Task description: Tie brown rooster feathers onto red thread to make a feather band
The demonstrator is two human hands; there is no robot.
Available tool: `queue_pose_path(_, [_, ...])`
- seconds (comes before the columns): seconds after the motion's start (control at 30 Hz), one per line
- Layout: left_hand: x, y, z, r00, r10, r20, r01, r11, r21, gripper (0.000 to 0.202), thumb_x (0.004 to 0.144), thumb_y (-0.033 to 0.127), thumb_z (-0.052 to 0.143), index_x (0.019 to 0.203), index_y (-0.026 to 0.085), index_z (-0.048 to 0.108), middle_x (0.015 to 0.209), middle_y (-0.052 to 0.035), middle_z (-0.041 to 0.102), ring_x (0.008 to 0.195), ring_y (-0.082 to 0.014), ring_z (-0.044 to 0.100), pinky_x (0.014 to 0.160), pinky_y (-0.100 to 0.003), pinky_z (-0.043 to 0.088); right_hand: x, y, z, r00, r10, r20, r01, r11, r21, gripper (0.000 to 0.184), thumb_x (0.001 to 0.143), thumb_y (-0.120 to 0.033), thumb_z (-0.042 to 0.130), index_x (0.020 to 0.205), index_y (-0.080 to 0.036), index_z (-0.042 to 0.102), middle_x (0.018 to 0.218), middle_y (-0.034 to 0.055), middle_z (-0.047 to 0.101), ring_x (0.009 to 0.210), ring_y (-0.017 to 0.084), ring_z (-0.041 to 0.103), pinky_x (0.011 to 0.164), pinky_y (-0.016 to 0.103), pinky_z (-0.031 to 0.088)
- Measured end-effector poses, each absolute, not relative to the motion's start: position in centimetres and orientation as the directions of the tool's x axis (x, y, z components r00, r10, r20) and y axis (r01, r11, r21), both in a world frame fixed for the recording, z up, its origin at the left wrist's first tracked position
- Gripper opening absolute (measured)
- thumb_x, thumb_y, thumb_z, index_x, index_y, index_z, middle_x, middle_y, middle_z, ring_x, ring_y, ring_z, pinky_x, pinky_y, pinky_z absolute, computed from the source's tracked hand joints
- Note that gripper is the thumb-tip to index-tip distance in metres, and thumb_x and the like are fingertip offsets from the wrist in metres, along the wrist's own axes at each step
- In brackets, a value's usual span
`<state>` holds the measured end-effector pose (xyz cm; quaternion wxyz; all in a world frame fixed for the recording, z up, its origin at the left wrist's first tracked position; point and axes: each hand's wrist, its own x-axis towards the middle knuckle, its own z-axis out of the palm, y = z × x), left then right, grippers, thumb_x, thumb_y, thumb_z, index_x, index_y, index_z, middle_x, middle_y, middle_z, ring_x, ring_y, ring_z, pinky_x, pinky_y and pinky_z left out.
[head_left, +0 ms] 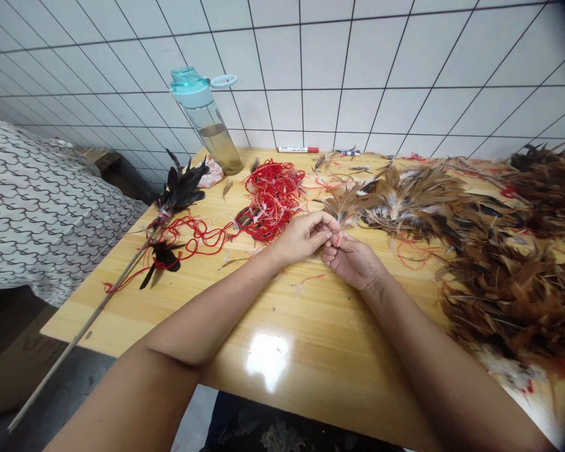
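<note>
My left hand (307, 237) and my right hand (355, 262) meet over the middle of the table, fingertips pinched together. A small bundle of brown feathers (346, 204) fans up and away from their fingers, its quill ends hidden in the grip. A bit of red string (338, 239) shows between the fingertips; which hand has hold of it is unclear. Left of my hands lies a tangled heap of red string (274, 198). Just beyond and to the right spreads a pile of brown feathers (405, 198).
A larger pile of dark brown feathers (518, 295) covers the table's right side. At left, a stick (94, 311) with black feathers (181, 185) overhangs the table edge. A water bottle (214, 129) and red marker (297, 149) are near the tiled wall (277, 56). Patterned cloth (51, 207) borders the left.
</note>
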<state>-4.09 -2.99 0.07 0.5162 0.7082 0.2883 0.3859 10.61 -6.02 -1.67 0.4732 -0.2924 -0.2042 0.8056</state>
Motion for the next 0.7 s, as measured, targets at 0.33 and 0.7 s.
queue_pose_path(0.33, [-4.68, -2.7, 0.52, 0.577, 0.716, 0.393, 0.121, -0.551, 0.826, 0.025, 0.084, 0.029, 0.065, 0.102, 0.013, 0.063, 0.089, -0.0078, 0.069, 0.081, -0.0127, 0.064, 0.081, -0.027, 0.051, 10.2, -5.91, -1.63, -0.331, 0.909, -0.255, -0.666, -0.416, -0.62, 0.018, 0.076, -0.012, 0.068, 0.076, -0.019, 0.052, 0.073, -0.0042, 0.052, 0.055, 0.004, 0.039, 0.049, 0.015, 0.038])
queue_pose_path(0.7, [-4.36, -3.0, 0.93, 0.53, 0.723, 0.444, 0.282, -0.643, 0.712, 0.02, 0.077, 0.026, 0.07, 0.093, 0.015, 0.067, 0.087, -0.0044, 0.068, 0.079, -0.0132, 0.062, 0.076, -0.027, 0.05, 10.05, -5.84, -1.88, -0.308, 0.919, -0.245, -0.641, -0.391, -0.661, 0.015, 0.079, -0.016, 0.067, 0.076, -0.019, 0.053, 0.07, -0.0043, 0.048, 0.055, 0.005, 0.038, 0.048, 0.016, 0.037])
